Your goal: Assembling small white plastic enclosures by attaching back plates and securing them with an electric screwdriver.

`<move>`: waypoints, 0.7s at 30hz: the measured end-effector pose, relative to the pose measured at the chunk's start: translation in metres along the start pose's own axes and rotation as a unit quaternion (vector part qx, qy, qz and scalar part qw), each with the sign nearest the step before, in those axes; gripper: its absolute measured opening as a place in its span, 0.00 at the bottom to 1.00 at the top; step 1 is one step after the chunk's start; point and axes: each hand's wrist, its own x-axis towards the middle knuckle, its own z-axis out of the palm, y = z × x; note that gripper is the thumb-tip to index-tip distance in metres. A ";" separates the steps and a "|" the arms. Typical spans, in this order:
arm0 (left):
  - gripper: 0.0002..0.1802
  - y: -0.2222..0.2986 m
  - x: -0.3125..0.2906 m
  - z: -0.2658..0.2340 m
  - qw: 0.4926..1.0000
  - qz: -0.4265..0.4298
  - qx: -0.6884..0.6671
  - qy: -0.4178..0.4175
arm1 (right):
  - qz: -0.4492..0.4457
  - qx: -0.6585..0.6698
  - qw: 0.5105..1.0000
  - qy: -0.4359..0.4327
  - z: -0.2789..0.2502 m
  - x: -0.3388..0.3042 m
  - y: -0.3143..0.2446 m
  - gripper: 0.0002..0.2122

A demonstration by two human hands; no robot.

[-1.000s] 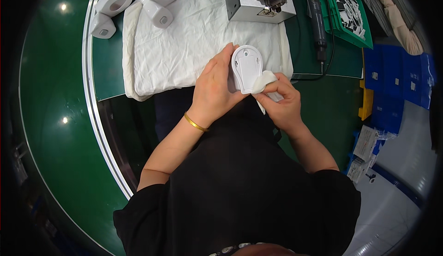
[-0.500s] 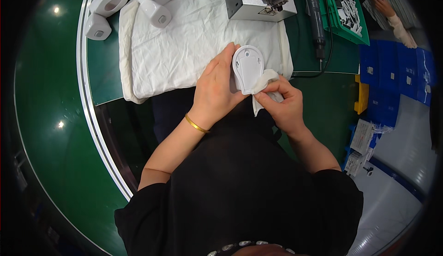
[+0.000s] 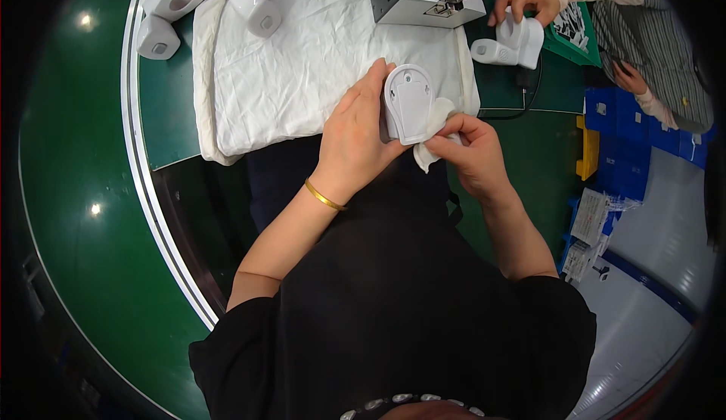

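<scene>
My left hand [image 3: 354, 126] is closed round a white plastic housing [image 3: 409, 106] with a rounded top and a narrower lower end. Its flat, recessed face is turned up, with a small screw near the top. Between the fingers and thumb of my right hand [image 3: 475, 152] is a white cloth [image 3: 436, 121], pressed to the housing's lower right edge. Part of the cloth hangs below the fingers. Both hands are over the near edge of a white cloth cover [image 3: 302, 79] on the bench.
White moulded units [image 3: 178, 0] are grouped at the far left. A metal fixture [image 3: 427, 0] stands at the back. On the right, a co-worker's hand [image 3: 529, 2] is on another white unit [image 3: 514, 45], beside a green crate [image 3: 578, 38] of small parts. Blue bins [image 3: 616, 151] stand farther right.
A co-worker's arm has reached in from the right with a white unit, now over the black electric screwdriver's place. My right hand and cloth have shifted slightly along the housing's edge.
</scene>
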 end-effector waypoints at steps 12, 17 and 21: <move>0.57 0.004 0.000 -0.003 1.000 -0.006 -0.007 -0.009 | -0.182 -0.119 0.968 0.123 0.003 0.043 -0.017 0.05; 0.59 0.003 0.002 -0.001 1.000 -0.010 0.011 -0.015 | -0.244 -0.363 0.899 0.009 0.010 0.064 -0.036 0.08; 0.58 0.005 0.006 -0.004 0.999 -0.023 -0.010 -0.024 | -0.229 -0.307 0.923 -0.037 -0.004 0.080 -0.043 0.09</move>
